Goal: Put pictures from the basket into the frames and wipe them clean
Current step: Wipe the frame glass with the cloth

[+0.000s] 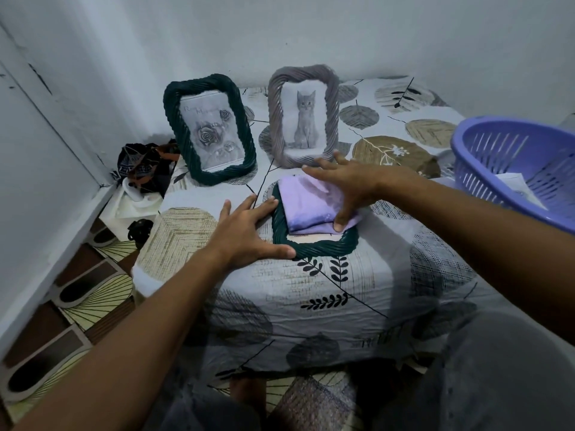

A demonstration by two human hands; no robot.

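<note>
A dark green woven rectangular frame (314, 244) is laid flat on a low table covered with a leaf-patterned grey cloth (311, 306), and a folded lilac wiping cloth (308, 206) is spread over its glass. The right hand (351, 185) is pressed flat on this lilac cloth with the fingers stretched, the thumb resting on the near edge of the cloth. The left hand (249, 231) is opened and placed against the left side of the flat frame, the thumb touching its near left corner (nothing is gripped by it). Behind, two frames are standing tilted against the white wall: a second dark green woven frame with a picture of roses (211, 129) at the left and a grey woven frame with a picture of a kitten (303, 116) at the right. A lilac plastic slotted basket (510, 163) is seen at the right edge, with some white paper (516, 185) inside it.
</note>
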